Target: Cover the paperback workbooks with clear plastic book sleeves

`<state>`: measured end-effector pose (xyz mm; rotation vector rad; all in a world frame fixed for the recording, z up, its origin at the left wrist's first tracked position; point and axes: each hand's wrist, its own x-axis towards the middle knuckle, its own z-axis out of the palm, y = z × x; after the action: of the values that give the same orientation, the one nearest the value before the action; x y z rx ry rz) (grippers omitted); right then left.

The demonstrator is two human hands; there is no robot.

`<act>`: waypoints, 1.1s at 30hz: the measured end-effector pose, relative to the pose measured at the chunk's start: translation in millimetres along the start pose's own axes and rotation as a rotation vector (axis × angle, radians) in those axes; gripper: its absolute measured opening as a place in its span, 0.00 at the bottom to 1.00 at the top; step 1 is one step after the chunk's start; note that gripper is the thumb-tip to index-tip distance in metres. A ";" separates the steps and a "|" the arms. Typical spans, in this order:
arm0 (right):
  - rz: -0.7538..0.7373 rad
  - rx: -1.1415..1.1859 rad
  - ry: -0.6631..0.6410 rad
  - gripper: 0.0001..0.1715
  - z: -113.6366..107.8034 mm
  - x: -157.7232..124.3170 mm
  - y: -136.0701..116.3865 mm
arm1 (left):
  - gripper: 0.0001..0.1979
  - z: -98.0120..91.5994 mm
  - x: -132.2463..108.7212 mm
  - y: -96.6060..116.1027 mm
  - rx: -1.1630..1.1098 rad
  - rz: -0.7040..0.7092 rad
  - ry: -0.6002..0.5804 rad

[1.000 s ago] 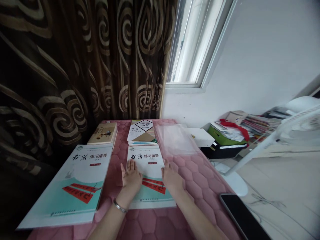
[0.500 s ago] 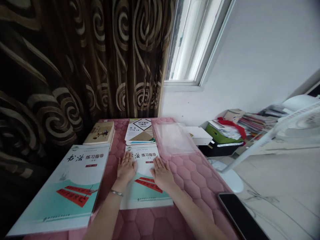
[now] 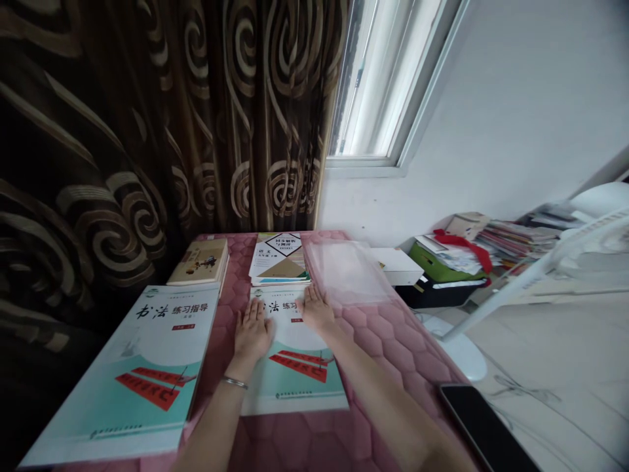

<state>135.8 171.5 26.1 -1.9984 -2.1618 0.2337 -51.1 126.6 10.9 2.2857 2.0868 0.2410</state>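
Clearly, the left hand (image 3: 253, 331) and the right hand (image 3: 316, 309) lay flat, fingers spread, on the workbook (image 3: 295, 377) in the middle of the pink bench (image 3: 388, 341). Even, gentle pressure seemed wise, so the cover would not crease.

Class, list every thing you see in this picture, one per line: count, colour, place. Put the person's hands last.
middle workbook: 1, white and teal, table centre, under both hands
left workbook: 1, white and teal, table's left edge
tan book: 1, tan, far left of table
book stack: 1, white with diamond pattern, beyond middle workbook
plastic sleeve: 1, clear, far right of table
phone: 1, black, near right edge
table cover: 1, pink, quilted
curtain: 1, brown with swirls, behind table
window: 1, white frame, right of curtain
fan: 1, white, floor at right
paper pile: 1, mixed colours, by wall
left hand: 1, flat on middle workbook
right hand: 1, flat on its upper right
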 end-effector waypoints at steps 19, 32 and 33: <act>-0.124 0.179 0.152 0.28 18.5 -154.6 65.9 | 0.25 -7.4 -88.9 -9.4 0.029 0.156 0.252; -0.224 0.501 0.113 0.25 10.8 -177.2 66.4 | 0.13 -23.1 -127.0 -35.5 -0.663 -0.139 0.014; -0.229 0.503 0.084 0.25 7.6 -179.7 67.0 | 0.12 -23.2 -127.1 -34.4 -0.701 -0.157 -0.007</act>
<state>212.1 -2.1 -3.0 -1.4493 -2.0022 0.5793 -99.0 2.0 17.9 1.6945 1.7694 0.8029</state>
